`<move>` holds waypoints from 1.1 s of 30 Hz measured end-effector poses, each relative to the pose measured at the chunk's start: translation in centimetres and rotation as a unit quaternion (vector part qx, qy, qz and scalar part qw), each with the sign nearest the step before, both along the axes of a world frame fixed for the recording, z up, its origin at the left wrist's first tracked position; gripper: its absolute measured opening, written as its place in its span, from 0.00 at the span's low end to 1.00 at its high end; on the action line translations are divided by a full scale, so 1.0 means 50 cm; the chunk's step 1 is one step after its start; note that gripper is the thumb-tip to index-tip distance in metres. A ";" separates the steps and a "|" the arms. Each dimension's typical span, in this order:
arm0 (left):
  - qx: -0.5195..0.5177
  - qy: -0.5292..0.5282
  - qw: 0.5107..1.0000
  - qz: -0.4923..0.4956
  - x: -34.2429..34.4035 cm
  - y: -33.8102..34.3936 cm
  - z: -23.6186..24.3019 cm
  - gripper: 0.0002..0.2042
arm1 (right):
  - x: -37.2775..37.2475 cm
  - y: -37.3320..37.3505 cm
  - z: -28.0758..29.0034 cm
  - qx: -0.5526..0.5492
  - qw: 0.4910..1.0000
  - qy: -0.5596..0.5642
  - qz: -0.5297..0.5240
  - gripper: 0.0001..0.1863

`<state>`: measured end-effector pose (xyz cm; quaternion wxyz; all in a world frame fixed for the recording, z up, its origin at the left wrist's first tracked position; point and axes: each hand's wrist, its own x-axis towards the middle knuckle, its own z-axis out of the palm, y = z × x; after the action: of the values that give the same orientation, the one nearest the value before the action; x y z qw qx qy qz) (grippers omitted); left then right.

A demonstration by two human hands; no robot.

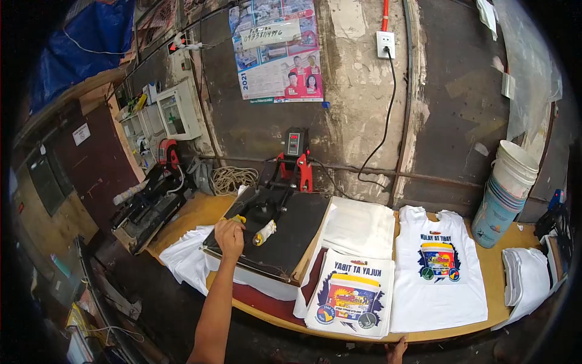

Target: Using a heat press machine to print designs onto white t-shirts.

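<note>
My left hand is closed around one handle of a black heat press, whose upper plate is down. The other handle, wrapped in yellowed white material, is free. White cloth hangs out from under the press on its left. At the table's front edge, my right hand grips the rim, partly cut off by the picture's lower border. Just beyond it lie a stack of transfer sheets with a mirrored colour print and a white sleeveless shirt with a similar print, spread flat.
A stack of blank white sheets lies behind the printed ones. Stacked buckets and folded white cloth are at the right. Another press and coiled rope sit at the left. A black cord hangs from the wall outlet.
</note>
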<state>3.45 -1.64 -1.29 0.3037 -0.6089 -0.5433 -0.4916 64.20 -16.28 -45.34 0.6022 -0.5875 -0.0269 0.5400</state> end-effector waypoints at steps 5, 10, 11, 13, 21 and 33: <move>0.011 0.006 1.000 0.002 -0.006 0.009 0.010 0.10 | -0.005 0.025 0.018 -0.021 1.000 -0.010 0.006 0.30; -0.013 -0.006 1.000 0.001 -0.003 0.010 0.012 0.12 | -0.001 0.028 0.024 -0.012 1.000 -0.005 0.006 0.30; -0.013 -0.006 1.000 0.001 -0.002 0.012 0.012 0.12 | -0.003 0.028 0.026 -0.017 1.000 -0.004 0.000 0.29; -0.002 -0.004 1.000 0.004 0.001 0.012 0.015 0.13 | -0.001 0.028 0.025 -0.020 1.000 -0.003 -0.006 0.29; -0.009 -0.002 1.000 0.005 0.003 0.006 0.017 0.10 | 0.004 0.029 0.036 -0.039 0.999 -0.017 0.023 0.22; 0.011 0.000 1.000 0.002 0.004 0.012 0.017 0.09 | 0.008 0.034 0.068 -0.039 0.997 0.029 0.067 0.24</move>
<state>3.66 -1.06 -0.45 0.3112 -0.6049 -0.5390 -0.4968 64.59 -14.57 -41.96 0.5416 -0.5913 -0.0279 0.5969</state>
